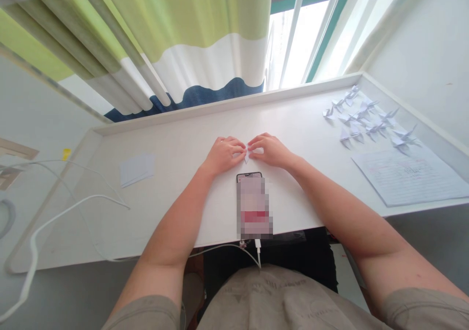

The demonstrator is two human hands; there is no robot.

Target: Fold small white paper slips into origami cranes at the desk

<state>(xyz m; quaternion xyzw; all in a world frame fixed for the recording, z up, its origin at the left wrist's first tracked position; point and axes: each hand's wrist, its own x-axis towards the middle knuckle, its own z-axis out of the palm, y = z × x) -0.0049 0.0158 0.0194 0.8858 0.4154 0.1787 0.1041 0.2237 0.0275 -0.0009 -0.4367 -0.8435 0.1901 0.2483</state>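
Both my hands rest on the white desk, fingertips meeting over a small folded piece of white paper. My left hand has its fingers curled and pressed down on the paper's left side. My right hand pinches the paper's right side. Most of the paper is hidden under the fingers; only a small point shows between the hands. A phone lies flat just in front of the hands, a white cable plugged into its near end.
Several folded white paper cranes lie at the desk's far right, with a lined sheet in front of them. A small stack of white paper squares lies at the left. White cables run across the left side. A striped curtain hangs behind.
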